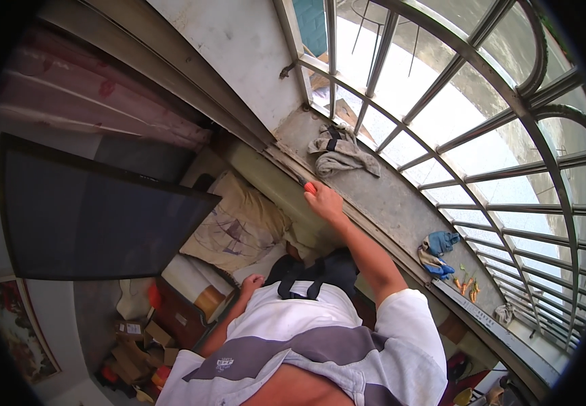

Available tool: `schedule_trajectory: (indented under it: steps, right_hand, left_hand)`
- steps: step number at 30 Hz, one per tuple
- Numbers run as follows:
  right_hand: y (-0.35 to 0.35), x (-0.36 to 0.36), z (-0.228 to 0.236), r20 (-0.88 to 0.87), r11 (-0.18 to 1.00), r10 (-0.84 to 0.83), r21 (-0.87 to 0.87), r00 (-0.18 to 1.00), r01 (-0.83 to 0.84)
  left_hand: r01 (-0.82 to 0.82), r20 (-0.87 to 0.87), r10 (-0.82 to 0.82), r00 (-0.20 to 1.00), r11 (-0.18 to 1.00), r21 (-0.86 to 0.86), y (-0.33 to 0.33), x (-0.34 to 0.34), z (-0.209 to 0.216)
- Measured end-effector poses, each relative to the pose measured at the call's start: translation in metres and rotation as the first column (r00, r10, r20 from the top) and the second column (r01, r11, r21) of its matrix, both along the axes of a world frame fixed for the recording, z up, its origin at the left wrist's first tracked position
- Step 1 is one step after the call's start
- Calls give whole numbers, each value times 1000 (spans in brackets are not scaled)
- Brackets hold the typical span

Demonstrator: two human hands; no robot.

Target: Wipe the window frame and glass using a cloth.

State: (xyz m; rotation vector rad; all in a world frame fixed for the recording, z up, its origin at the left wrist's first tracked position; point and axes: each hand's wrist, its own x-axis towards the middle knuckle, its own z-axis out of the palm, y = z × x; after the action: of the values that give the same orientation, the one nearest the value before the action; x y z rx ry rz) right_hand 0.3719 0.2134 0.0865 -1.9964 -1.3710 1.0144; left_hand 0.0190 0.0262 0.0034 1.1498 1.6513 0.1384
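Observation:
My right hand (324, 202) is closed around a hand tool with a red-and-black handle (310, 187). Its tip points up and left along the window track (286, 162); the tool's exact kind is too small to tell. My right arm stretches out over the sill's inner edge. Beyond that hand, a crumpled grey cloth (347, 159) lies on the concrete window sill (401, 203). My left hand (253, 282) is held low beside my white shirt, its fingers curled in, and I see nothing in it.
Curved metal window bars (469, 179) enclose the sill. Farther right on it lie a blue cloth (440, 243) and several small orange things (467, 285). A large dark screen (96, 210) stands at left, near a patterned pillow (232, 227) and cardboard boxes (130, 355).

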Motion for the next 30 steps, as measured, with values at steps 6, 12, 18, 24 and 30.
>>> schedule_trajectory:
  steps: [6,12,18,24,30]
  right_hand:
    - [16,9,-20,-143,998,28,-44,989,-35]
    - [8,-3,10,13,994,-77,77,997,76]
    - [-73,-62,30,-66,907,410,133,910,-399]
    - [-68,-48,34,-252,747,652,50,715,-663]
    - [31,54,9,494,883,-33,421,869,-206]
  left_hand:
    - [-7,18,7,1000,1000,-2,-2,0,0]
    - [-73,43,75,996,997,-38,6,9,11]
    - [-314,640,459,616,888,-335,86,111,111]
    - [-426,702,619,352,774,-469,74,103,98]
    - [-537,433,620,654,784,-312,35,44,58]
